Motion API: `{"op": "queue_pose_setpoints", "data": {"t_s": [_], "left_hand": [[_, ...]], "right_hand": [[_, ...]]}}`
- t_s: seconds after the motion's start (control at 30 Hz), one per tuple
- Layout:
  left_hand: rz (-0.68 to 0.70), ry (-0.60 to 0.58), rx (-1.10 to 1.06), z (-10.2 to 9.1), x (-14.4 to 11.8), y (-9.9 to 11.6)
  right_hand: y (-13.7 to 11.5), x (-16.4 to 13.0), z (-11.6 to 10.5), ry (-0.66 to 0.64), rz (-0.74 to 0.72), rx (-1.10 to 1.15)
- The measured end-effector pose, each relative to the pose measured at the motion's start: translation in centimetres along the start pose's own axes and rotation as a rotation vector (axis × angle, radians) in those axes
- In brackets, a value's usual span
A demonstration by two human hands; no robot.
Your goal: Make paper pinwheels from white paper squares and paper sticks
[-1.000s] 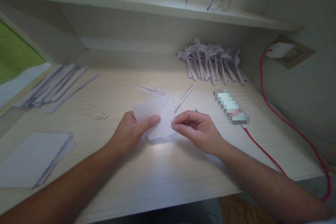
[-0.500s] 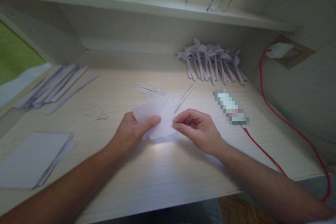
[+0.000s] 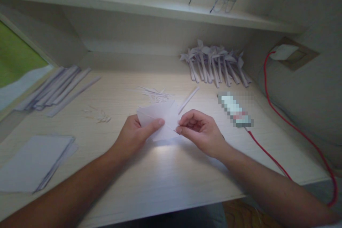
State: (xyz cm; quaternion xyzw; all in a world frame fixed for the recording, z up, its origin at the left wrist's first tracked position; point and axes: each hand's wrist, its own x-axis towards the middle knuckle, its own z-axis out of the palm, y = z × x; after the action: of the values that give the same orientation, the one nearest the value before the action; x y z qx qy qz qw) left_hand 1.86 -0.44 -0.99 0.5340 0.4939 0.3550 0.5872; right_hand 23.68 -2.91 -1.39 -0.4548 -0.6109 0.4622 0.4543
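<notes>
My left hand (image 3: 139, 130) is closed on a creased white sheet of paper (image 3: 157, 113), thumb on top and fingers behind. The paper is held up over the desk and shows fold or cut lines. At its right edge my right hand (image 3: 199, 128) has thumb and index finger pinched together. A tiny dark tip shows at those fingertips, but what they hold is too small to make out. Just behind the paper lie several thin white paper strips (image 3: 155, 93). A slim rolled paper stick (image 3: 189, 99) rests beyond the right fingers.
Several paper pinwheels (image 3: 213, 60) lie at the back right; rolled paper tubes (image 3: 53, 89) at the left. Stacked paper (image 3: 34, 162) is front left, small scraps (image 3: 98, 115) nearby. A blurred phone (image 3: 235, 109) has a red cable (image 3: 269, 161). Glasses (image 3: 223, 0) sit on the shelf.
The paper has tilted and shifted slightly down and right in my left hand. My right fingertips have drawn a little away from its edge, and a dark tip shows there.
</notes>
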Motion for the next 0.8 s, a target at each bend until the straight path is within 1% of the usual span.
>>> {"op": "queue_pose_setpoints", "data": {"t_s": [0.07, 0.13, 0.2, 0.27, 0.33, 0.4, 0.47, 0.57, 0.7, 0.8], "left_hand": [[-0.008, -0.003, -0.01, 0.0, 0.0, 0.2], [-0.026, -0.019, -0.009, 0.1, 0.0, 0.4], [-0.048, -0.063, 0.02, 0.2, 0.0, 0.5], [-0.075, -0.138, 0.076, 0.3, 0.0, 0.4], [-0.092, -0.215, 0.128, 0.3, 0.0, 0.2], [-0.094, -0.244, 0.157, 0.1, 0.1, 0.0], [-0.08, -0.211, 0.164, -0.2, 0.3, -0.1], [-0.055, -0.113, 0.108, -0.6, 0.5, -0.3], [-0.017, -0.029, -0.107, -0.7, 0.8, -0.5], [-0.007, -0.003, -0.257, -0.4, 0.7, -0.5]], "right_hand": [[-0.3, 0.0, -0.2, -0.037, 0.008, -0.066], [-0.5, 0.1, -0.4, -0.03, -0.01, -0.109], [-0.6, 0.2, -0.5, 0.037, -0.033, -0.066], [-0.5, 0.3, -0.5, 0.092, -0.036, 0.022], [-0.3, 0.3, -0.4, 0.089, -0.038, 0.068], [-0.2, 0.3, -0.2, 0.075, -0.063, 0.059], [-0.2, 0.2, -0.1, 0.095, -0.092, 0.023], [-0.1, 0.2, -0.1, 0.121, -0.1, -0.005], [0.3, 0.3, -0.2, 0.102, -0.056, -0.016], [0.5, 0.4, 0.0, 0.144, 0.004, 0.01]]}}
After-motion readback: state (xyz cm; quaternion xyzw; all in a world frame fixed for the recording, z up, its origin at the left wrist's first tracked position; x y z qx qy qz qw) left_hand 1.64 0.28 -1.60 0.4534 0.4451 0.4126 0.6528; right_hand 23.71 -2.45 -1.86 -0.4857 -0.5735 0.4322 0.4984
